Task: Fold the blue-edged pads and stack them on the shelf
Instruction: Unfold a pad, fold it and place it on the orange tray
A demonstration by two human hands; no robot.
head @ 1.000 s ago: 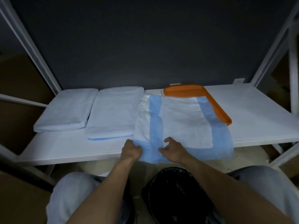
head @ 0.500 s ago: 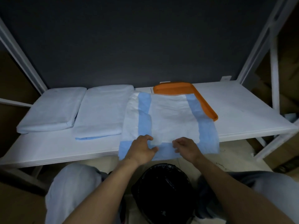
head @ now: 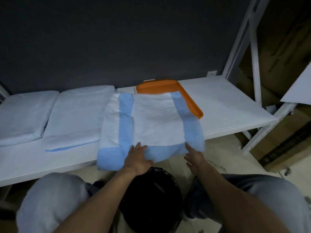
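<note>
A white pad with blue edges (head: 156,125) lies partly folded on the white shelf (head: 227,105), its near blue edge hanging over the shelf front. My left hand (head: 137,158) presses flat on that near edge with straight fingers. My right hand (head: 194,156) rests at the pad's near right corner, fingers extended; I cannot tell if it touches the pad. Two stacks of folded pads (head: 77,115) (head: 25,115) sit on the left half of the shelf.
An orange tray (head: 168,86) lies under the far right of the pad, against the dark back wall. White shelf posts (head: 252,47) rise at right, with cardboard boxes beyond. A black bin (head: 151,199) stands between my knees.
Both hands slid rightward along the pad's near edge and flattened out. The pad's left flap lies smoother, and the view shifted left and closer.
</note>
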